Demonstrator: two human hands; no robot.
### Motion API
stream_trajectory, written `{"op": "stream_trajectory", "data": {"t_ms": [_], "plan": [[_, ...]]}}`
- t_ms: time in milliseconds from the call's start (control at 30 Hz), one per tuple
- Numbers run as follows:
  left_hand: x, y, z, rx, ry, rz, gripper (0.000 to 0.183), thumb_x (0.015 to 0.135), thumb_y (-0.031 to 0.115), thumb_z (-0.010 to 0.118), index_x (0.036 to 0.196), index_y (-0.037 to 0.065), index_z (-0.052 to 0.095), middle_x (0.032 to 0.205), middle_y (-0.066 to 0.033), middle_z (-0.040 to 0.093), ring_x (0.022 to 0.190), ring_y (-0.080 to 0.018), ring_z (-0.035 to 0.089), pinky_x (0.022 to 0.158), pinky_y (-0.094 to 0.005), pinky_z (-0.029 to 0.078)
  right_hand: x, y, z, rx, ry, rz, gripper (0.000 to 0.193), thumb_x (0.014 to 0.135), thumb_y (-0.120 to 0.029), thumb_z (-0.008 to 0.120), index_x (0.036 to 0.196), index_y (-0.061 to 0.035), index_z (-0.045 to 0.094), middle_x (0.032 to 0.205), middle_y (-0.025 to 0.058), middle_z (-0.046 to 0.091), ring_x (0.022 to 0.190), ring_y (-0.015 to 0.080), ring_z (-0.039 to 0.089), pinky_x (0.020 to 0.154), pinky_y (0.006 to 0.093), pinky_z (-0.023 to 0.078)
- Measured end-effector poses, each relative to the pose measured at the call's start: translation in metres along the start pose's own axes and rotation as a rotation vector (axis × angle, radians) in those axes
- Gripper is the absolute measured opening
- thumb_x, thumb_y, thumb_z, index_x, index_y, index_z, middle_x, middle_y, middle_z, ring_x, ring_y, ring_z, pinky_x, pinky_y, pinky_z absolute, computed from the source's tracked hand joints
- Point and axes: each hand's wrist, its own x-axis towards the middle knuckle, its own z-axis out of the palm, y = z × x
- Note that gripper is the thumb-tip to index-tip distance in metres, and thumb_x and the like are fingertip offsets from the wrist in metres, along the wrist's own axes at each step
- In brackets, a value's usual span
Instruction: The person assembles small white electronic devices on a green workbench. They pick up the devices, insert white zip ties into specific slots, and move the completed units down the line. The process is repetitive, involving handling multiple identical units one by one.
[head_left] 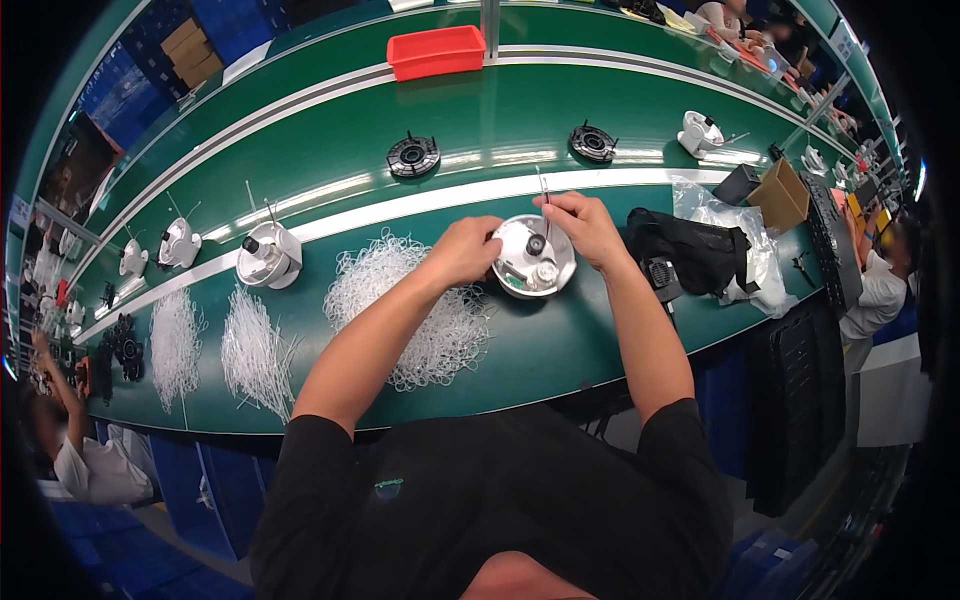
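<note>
In front of me is a white round camera housing (512, 242), its inside facing up, with a black lens part in the middle and a small green board at its lower left. My left hand (466, 250) grips the housing by its left rim, thumb at the edge. At the far right rim, my right hand (584, 226) is closed, thumb and fingers pinching thin wires (543, 184) that rise from the housing. A tangled pile of white cable loops (440, 345) lies beside and partly beneath my left forearm.
Similar white housings (268, 258) stand along the left, near bundles of white strands (255, 345). Two black round parts (413, 156) lie on the green belt beyond, with a red bin (436, 54) farther off. A black bag (685, 245) and clear plastic (768, 270) are right. Co-workers sit nearby.
</note>
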Motion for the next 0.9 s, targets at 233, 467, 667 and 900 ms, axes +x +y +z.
{"op": "stream_trajectory", "data": {"t_ms": [233,467,667,900], "plan": [[-0.021,-0.002,-0.009,-0.176,0.002,-0.043,0.036,0.094,0.026,0.063,0.111,-0.005,0.065,0.085,-0.0103,0.069,0.061,-0.0144,0.066,0.052,-0.0292,0.053,-0.001,-0.01,0.014,0.226,-0.131,0.037,0.02,0.095,-0.015,0.063,0.104,0.0006,0.072,0.094,0.0035,0.07,0.092,0.0122,0.062,0.086,0.0279,0.048],[-0.018,-0.049,-0.091,0.462,0.39,-0.127,0.016,0.083,0.017,0.072,0.089,0.003,0.068,0.082,-0.0127,0.071,0.075,-0.0241,0.068,0.069,-0.0362,0.052,-0.002,-0.02,0.02,0.191,-0.125,0.027,0.021,0.097,-0.015,0.06,0.105,0.0004,0.071,0.088,0.0026,0.069,0.09,0.0099,0.06,0.085,0.0269,0.047],[-0.019,-0.059,-0.076,0.782,0.147,-0.119,0.012,0.08,0.017,0.074,0.089,0.009,0.071,0.089,-0.0108,0.072,0.09,-0.0301,0.069,0.079,-0.0422,0.054,0.0,-0.019,0.022,0.18,-0.158,0.008,0.022,0.097,-0.015,0.059,0.108,0.0005,0.07,0.088,0.0023,0.068,0.088,0.01,0.06,0.085,0.0271,0.047],[-0.013,-0.062,-0.08,0.778,-0.013,-0.153,0.012,0.08,0.012,0.068,0.09,0.008,0.07,0.088,-0.0111,0.072,0.086,-0.0301,0.068,0.076,-0.042,0.053,-0.002,-0.019,0.02,0.148,-0.158,0.007,0.022,0.097,-0.014,0.058,0.108,0.0014,0.07,0.088,0.003,0.067,0.088,0.0107,0.06,0.085,0.0274,0.047]]}}
